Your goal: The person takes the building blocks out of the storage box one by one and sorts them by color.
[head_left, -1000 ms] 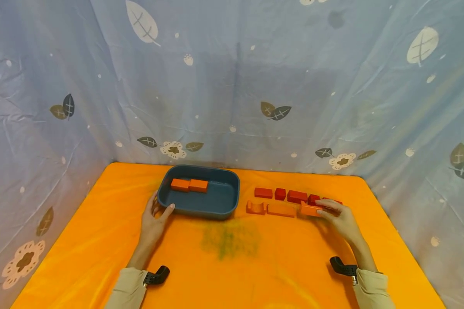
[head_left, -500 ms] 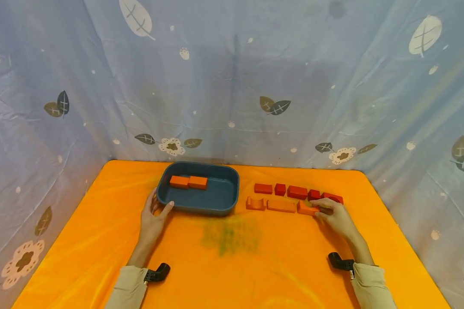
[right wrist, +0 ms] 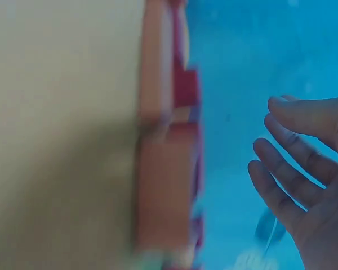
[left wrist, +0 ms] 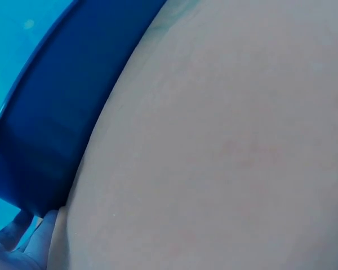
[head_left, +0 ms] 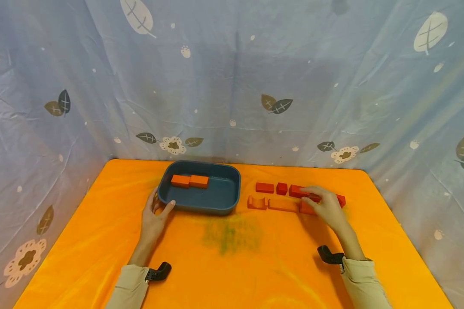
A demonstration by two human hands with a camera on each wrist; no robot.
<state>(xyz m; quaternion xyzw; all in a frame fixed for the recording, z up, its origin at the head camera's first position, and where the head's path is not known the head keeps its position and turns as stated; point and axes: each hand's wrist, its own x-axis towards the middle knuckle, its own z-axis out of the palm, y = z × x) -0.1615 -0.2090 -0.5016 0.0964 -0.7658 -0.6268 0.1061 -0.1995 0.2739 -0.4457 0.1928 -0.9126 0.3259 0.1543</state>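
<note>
My left hand [head_left: 151, 224] holds the near left corner of a dark blue tray [head_left: 201, 210], thumb on the front wall and fingers at the side; the left wrist view shows the tray wall [left wrist: 56, 101] with fingertips at its corner. Two orange blocks [head_left: 180, 181] lie end to end inside. Over the right end of the block rows hovers my right hand [head_left: 330, 211], fingers apart and holding nothing, as the right wrist view confirms. Below it sits an orange block [head_left: 306, 207], partly covered. Beside that are a long orange block [head_left: 283, 205] and a notched orange block [head_left: 257, 203].
Behind the orange row runs a row of red blocks [head_left: 264, 187], its right part half hidden by my right hand. The yellow-orange tabletop [head_left: 232, 279] bears a greenish smudge. A patterned grey-blue curtain [head_left: 232, 86] encloses the back and sides.
My right hand has let go of the rightmost orange block, now set down at the end of the orange row, and has shifted slightly left. My left hand stays on the tray.
</note>
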